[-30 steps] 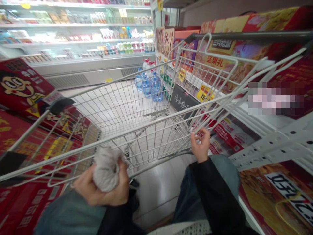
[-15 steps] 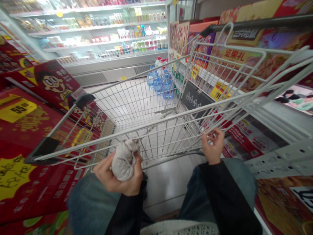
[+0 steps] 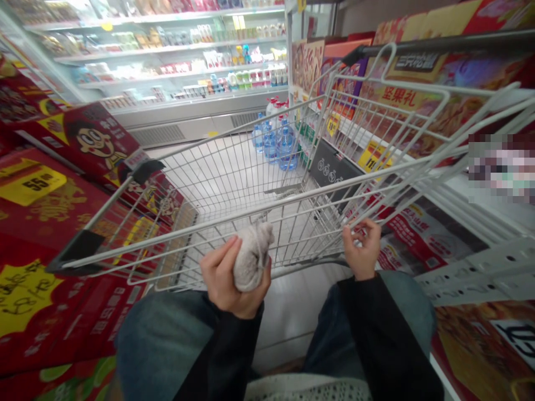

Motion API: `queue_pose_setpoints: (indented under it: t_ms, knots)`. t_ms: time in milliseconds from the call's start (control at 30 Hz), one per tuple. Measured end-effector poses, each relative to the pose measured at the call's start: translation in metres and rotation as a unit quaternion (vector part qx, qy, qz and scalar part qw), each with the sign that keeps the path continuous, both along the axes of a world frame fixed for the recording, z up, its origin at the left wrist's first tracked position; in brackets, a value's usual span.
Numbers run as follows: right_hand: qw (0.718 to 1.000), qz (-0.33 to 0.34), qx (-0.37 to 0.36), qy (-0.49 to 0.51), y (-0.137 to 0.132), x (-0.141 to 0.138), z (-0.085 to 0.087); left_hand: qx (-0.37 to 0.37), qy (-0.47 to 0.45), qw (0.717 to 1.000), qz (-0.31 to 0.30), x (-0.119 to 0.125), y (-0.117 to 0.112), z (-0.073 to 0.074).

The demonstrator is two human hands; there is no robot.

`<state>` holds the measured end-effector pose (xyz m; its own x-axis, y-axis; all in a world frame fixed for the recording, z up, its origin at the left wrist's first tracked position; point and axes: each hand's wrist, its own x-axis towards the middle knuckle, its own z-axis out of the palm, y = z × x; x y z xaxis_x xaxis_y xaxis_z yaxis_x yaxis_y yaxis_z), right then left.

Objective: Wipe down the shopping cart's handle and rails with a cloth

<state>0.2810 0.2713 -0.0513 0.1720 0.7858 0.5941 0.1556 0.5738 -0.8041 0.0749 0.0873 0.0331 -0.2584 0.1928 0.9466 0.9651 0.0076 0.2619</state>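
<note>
In the head view, my left hand (image 3: 225, 284) is wrapped around a bunched grey cloth (image 3: 249, 260), which looks like a rag. The bundle sits against the near side of a wire shopping cart (image 3: 79, 249), overlapping its bars from my viewpoint; whether it touches them I cannot tell. My right hand (image 3: 363, 250) is at the lower right part of the cart, its fingers curled onto the thin wires there. The cart's basket has a dark panel (image 3: 334, 167) on its wire wall.
Red gift boxes (image 3: 96, 139) are stacked close on the left. Shelves of boxed goods (image 3: 397, 97) line the right. Bottled water packs (image 3: 276, 142) stand on the floor beyond the cart, before a lit refrigerated display (image 3: 167, 67). My bent knees flank the near side.
My left hand has moved right and slightly up along the near side of the cart, carrying the grey cloth. My right hand stays nearly in place.
</note>
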Motion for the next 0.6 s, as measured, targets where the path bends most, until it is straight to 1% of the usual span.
queue_pose_setpoints:
  t_ms: [67, 100, 200, 267, 300, 333, 400, 467, 500, 533, 567, 600]
  knots:
    - [1.000, -0.004, 0.002, -0.003, 0.000, 0.000, -0.001, -0.021, 0.020, 1.000, -0.008, -0.004, 0.000, 0.004]
    - [1.000, -0.007, 0.002, -0.003, 0.000, 0.000, -0.001, -0.041, 0.034, 0.998, -0.022, -0.004, 0.002, 0.001]
    - [1.000, -0.009, -0.001, -0.003, 0.001, -0.001, -0.001, -0.073, 0.084, 0.992, -0.054, 0.000, 0.006, -0.014]
    - [1.000, -0.007, -0.004, -0.001, 0.001, -0.001, -0.001, -0.086, 0.084, 0.991, -0.055, 0.003, 0.006, -0.020]
    - [1.000, -0.006, -0.004, 0.001, 0.001, -0.001, -0.002, -0.099, 0.069, 0.991, -0.056, 0.004, 0.005, -0.018]
    - [1.000, -0.005, -0.005, 0.003, 0.002, -0.001, -0.002, -0.110, 0.051, 0.991, -0.057, 0.005, 0.003, -0.014]
    - [1.000, -0.005, -0.005, 0.007, 0.001, -0.001, -0.002, -0.110, 0.034, 0.992, -0.058, 0.006, 0.000, 0.003]
    - [1.000, -0.007, -0.006, 0.008, 0.001, -0.001, -0.003, -0.085, 0.050, 0.994, -0.054, 0.008, 0.000, 0.021]
    - [1.000, -0.009, -0.006, 0.008, 0.001, -0.001, -0.003, -0.074, 0.064, 0.994, -0.050, 0.010, 0.002, 0.026]
    - [1.000, -0.010, -0.005, 0.007, 0.001, -0.001, -0.003, -0.070, 0.079, 0.993, -0.045, 0.011, 0.004, 0.028]
    - [1.000, -0.010, -0.003, 0.007, 0.001, -0.001, -0.003, -0.071, 0.093, 0.992, -0.043, 0.012, 0.007, 0.025]
    - [1.000, -0.010, -0.001, 0.007, 0.001, -0.001, -0.003, -0.074, 0.110, 0.990, -0.042, 0.013, 0.010, 0.018]
